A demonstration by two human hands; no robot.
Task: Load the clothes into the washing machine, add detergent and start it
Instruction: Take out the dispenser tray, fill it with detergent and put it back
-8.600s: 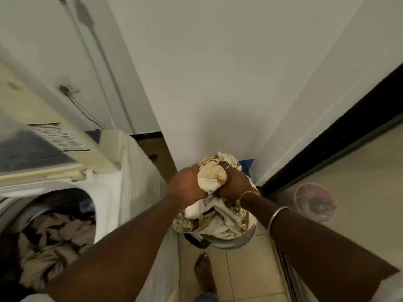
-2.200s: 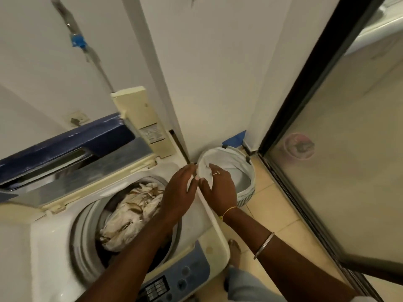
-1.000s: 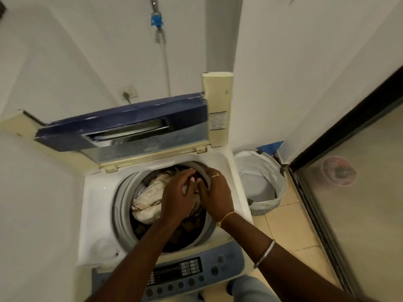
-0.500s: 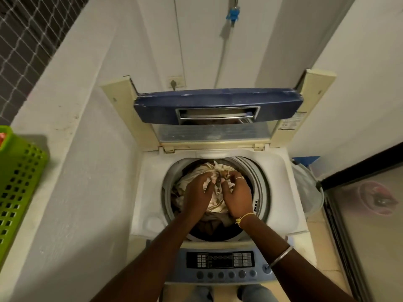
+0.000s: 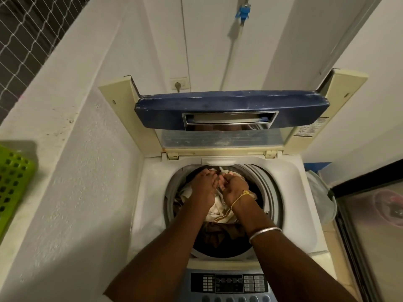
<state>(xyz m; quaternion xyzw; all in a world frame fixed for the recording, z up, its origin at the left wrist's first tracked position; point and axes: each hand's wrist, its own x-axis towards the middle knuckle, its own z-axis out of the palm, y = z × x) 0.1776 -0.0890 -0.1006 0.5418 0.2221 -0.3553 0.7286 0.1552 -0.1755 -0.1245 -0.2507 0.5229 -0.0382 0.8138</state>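
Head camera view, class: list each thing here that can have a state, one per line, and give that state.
Washing machine lid: raised, folded back.
Drum: open, holding clothes.
Clothes: cream and brown, piled in the drum.
Left hand: palm down, pressing on the clothes.
Right hand: pressing on the clothes beside it.
Control panel: display looks unlit.
Laundry basket: on the floor beside the machine, contents cannot be told.

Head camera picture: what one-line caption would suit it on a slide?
Both hands, left and right, press cream and brown clothes into the open white top-loading washing machine.
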